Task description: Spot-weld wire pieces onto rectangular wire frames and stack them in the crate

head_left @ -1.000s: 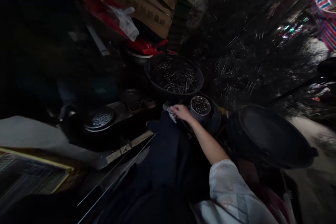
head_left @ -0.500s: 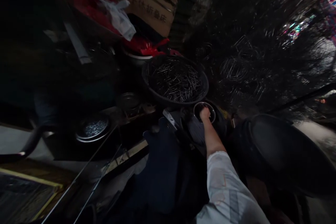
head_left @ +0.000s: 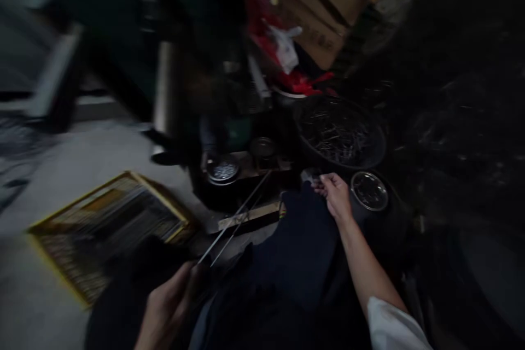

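My left hand (head_left: 170, 298) is at the bottom left, fingers wrapped round the near end of thin metal rods (head_left: 233, 219) that slant up to the right. My right hand (head_left: 335, 194) is over the dark blue cloth (head_left: 299, 246) on my lap, its fingers pinched together; what they hold is too small and dark to name. Just right of it sits a round bowl (head_left: 369, 191) with small shiny pieces in it. Behind the bowl, a large dark basin (head_left: 342, 134) holds many thin metal pieces.
A small dish of shiny pieces (head_left: 222, 169) stands at the centre left. On the floor at the left lies a yellow-edged crate (head_left: 61, 262). Behind the basin are a red bag (head_left: 301, 83) and a cardboard box (head_left: 315, 27).
My right hand has come out of the round bowl and moved left over the cloth. My left hand has come into view at the bottom left. The view has swung left.
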A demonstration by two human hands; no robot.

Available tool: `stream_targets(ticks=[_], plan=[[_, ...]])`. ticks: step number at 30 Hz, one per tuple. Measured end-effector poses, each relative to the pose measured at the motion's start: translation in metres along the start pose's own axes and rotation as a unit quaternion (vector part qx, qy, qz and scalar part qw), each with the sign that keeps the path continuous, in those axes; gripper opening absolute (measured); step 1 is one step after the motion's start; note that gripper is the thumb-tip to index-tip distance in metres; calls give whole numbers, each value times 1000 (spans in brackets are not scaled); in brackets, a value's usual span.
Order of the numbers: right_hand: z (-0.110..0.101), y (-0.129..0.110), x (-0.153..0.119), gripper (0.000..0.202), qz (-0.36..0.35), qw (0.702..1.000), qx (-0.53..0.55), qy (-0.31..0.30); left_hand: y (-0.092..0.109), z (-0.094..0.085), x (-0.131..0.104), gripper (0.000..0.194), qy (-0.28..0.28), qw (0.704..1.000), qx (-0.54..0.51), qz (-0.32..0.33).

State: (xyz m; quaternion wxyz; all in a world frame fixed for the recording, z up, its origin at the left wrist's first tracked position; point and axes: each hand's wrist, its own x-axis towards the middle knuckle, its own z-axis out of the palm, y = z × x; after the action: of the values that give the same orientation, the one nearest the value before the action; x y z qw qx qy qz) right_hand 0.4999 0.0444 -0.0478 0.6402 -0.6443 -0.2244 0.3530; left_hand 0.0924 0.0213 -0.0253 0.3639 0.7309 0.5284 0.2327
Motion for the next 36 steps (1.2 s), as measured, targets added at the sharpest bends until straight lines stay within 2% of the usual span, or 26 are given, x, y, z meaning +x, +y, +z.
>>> stream_targets(ticks=[3, 5, 7, 10, 15, 20, 24, 30, 36], plan=[[98, 13, -42, 33, 82, 990, 50, -107, -7, -10, -11, 22, 43, 999, -12, 6], [147, 22, -67, 34, 125, 977, 81, -151, -9, -14, -16, 21, 62, 998, -13, 15], [180, 29, -87, 33, 149, 968, 112, -169, -13, -18, -22, 20, 74, 997, -15, 9], [208, 28, -107, 30, 156, 963, 142, -167, -23, -26, -31, 20, 90, 995, -32, 1], [237, 16, -126, 29, 169, 959, 146, -173, -39, -41, -37, 17, 139, 989, -50, 29], [252, 13, -131, 28, 139, 962, 136, -189, -48, -48, -40, 16, 149, 985, -62, 55], [254, 11, -130, 26, 120, 965, 126, -194, -52, -49, -40, 15, 151, 984, -60, 74], [251, 4, -130, 26, 98, 968, 128, -191, -46, -48, -38, 14, 168, 979, -49, 108], [252, -2, -126, 25, 95, 967, 137, -193, -43, -45, -35, 13, 173, 979, -38, 105]])
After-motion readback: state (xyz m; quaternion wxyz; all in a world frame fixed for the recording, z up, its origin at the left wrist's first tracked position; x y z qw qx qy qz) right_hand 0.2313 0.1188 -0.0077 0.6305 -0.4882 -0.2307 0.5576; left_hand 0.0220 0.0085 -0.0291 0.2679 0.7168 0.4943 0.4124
